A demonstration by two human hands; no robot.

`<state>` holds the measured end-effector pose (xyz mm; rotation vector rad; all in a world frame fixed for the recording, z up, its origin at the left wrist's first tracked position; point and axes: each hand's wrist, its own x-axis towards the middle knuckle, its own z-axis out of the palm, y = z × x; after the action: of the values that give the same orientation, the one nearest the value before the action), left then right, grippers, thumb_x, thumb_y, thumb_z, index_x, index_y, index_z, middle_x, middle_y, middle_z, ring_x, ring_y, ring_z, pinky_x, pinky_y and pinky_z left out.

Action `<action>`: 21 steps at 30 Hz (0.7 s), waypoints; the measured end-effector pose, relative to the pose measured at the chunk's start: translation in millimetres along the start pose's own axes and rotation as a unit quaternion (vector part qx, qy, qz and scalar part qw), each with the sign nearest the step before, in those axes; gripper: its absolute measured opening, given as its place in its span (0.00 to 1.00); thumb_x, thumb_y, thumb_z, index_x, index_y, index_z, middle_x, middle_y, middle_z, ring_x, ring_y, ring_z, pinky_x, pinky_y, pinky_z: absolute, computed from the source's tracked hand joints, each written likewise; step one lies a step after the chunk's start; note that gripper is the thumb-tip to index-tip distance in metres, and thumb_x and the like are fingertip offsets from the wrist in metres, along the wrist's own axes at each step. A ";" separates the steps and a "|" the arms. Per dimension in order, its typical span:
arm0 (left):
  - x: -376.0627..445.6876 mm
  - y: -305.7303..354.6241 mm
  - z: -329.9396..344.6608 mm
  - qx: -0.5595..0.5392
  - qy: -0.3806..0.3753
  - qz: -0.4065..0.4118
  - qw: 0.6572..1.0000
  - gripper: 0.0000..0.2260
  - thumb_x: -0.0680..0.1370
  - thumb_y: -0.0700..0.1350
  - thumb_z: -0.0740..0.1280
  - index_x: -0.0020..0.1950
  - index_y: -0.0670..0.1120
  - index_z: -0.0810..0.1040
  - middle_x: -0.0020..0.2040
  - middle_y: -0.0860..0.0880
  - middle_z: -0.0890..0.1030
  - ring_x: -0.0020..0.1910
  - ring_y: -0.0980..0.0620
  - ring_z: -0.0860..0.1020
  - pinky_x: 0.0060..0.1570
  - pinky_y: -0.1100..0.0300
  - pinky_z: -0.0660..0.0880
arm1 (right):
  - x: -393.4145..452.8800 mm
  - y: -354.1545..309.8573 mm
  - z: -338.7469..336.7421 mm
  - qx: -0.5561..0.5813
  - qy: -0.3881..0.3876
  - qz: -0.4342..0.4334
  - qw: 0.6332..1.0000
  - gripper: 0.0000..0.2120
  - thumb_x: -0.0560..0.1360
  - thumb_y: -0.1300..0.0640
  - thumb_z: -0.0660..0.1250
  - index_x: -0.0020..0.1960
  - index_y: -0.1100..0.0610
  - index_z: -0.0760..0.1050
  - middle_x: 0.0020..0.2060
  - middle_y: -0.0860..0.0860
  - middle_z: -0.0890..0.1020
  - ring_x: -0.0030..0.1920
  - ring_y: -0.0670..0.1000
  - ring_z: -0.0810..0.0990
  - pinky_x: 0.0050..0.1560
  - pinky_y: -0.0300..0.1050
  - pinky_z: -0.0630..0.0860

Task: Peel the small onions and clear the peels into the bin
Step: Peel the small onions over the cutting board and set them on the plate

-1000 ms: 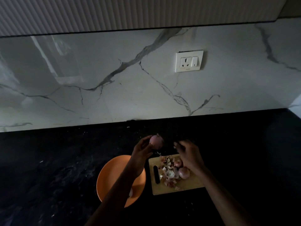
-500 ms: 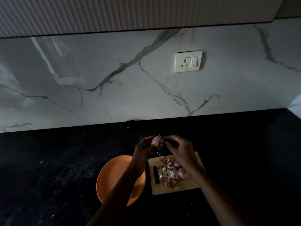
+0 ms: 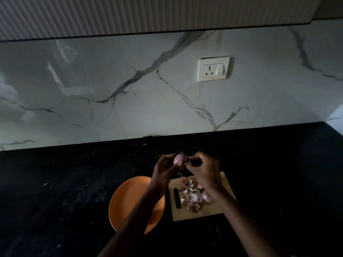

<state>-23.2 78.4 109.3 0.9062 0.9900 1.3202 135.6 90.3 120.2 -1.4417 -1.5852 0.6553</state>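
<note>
Two hands meet above cutting board (image 3: 219, 213): left hand (image 3: 163, 168) holds small onion (image 3: 179, 159), right hand (image 3: 203, 167) fingers pinch its skin w/ curled fingertips.

Both forearms come up from the bottom edge and angle toward each other, hands meeting up top. The left hand (image 3: 164, 168) is curled with its fingertips pinching a small onion (image 3: 179, 159), wrist bent a bit. The right hand (image 3: 204, 170) is bunched up right beside it, fingers curled in and picking at the onion's side, back of the hand facing up.
</note>
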 end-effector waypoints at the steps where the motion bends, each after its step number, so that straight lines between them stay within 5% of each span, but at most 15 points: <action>1: -0.2 0.2 0.3 -0.002 -0.001 0.001 1.000 0.18 0.72 0.38 0.71 0.60 0.35 0.74 0.55 0.42 0.84 0.54 0.47 0.83 0.50 0.57 0.80 | 0.5 0.7 0.5 -0.011 0.007 -0.012 1.000 0.08 0.67 0.61 0.78 0.43 0.53 0.81 0.37 0.42 0.83 0.39 0.38 0.81 0.40 0.27 0.74; 8: 0.8 -0.6 -2.5 -0.003 0.005 0.008 1.000 0.19 0.74 0.40 0.70 0.62 0.35 0.75 0.54 0.44 0.85 0.53 0.48 0.83 0.53 0.56 0.80 | 3.5 0.2 0.5 -0.008 0.004 -0.066 0.998 0.06 0.71 0.63 0.77 0.45 0.56 0.82 0.39 0.43 0.83 0.42 0.35 0.81 0.42 0.24 0.72; 15: 2.9 3.9 -5.7 0.004 -0.001 0.002 1.000 0.14 0.75 0.41 0.70 0.59 0.39 0.78 0.52 0.46 0.85 0.51 0.49 0.83 0.52 0.59 0.79 | 7.8 -3.2 -5.3 0.046 -0.074 -0.018 0.996 0.17 0.76 0.44 0.70 0.60 0.52 0.82 0.51 0.40 0.84 0.51 0.35 0.82 0.50 0.28 0.76; 18: 4.3 6.0 -4.9 0.016 0.001 -0.002 1.000 0.12 0.75 0.38 0.70 0.57 0.39 0.78 0.52 0.46 0.86 0.51 0.50 0.84 0.51 0.59 0.79 | 8.9 2.5 -4.6 0.029 -0.062 -0.010 0.998 0.12 0.78 0.51 0.70 0.60 0.54 0.83 0.52 0.44 0.85 0.49 0.32 0.80 0.49 0.25 0.74; 21: 5.6 5.5 -3.7 0.034 0.005 0.003 0.999 0.09 0.76 0.31 0.69 0.56 0.35 0.76 0.48 0.46 0.86 0.48 0.51 0.84 0.48 0.60 0.80 | 5.7 7.3 -3.5 0.018 -0.042 -0.006 0.999 0.11 0.79 0.57 0.69 0.60 0.57 0.82 0.51 0.48 0.86 0.49 0.40 0.83 0.50 0.33 0.79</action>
<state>-28.5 84.2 112.8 0.9562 1.0454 1.3038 142.6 96.6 117.1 -1.3944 -1.6363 0.7416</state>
